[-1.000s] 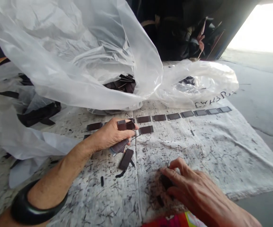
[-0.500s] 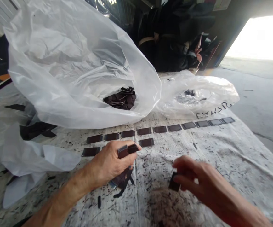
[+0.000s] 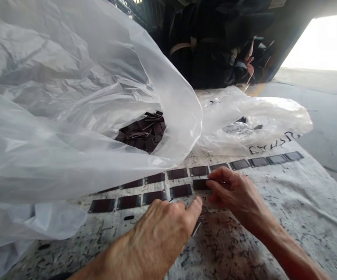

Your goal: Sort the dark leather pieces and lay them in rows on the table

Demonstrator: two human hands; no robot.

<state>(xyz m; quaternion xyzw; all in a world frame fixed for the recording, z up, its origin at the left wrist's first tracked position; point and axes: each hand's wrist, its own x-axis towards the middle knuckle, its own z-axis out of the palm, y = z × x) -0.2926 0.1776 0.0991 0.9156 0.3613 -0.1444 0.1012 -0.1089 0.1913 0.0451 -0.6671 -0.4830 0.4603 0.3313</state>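
My right hand (image 3: 238,198) pinches the end of a small dark rectangular piece (image 3: 199,184) lying at the right end of the nearer row. That piece sits beside another dark rectangle (image 3: 181,191) in the same row. My left hand (image 3: 164,233) is closed, back upward, just below this row. Its curled fingers are mostly hidden, and the edge of a piece (image 3: 196,229) sticks out under them. Beyond runs a farther row of like pieces, one of them a dark rectangle (image 3: 199,171) just behind the pinched one.
A large translucent plastic bag (image 3: 168,77) at the left holds a heap of dark pieces (image 3: 145,132) and covers part of the farther row. Behind the right side lies a smaller clear bag (image 3: 285,112) with handwriting. Dark scraps litter the pale cloth (image 3: 273,233). Black bundles (image 3: 212,54) stand at the back.
My right hand has moved up and left with a piece to the nearer row's end. My left hand has turned back-up and come nearer. The large bag fills more of the left side.
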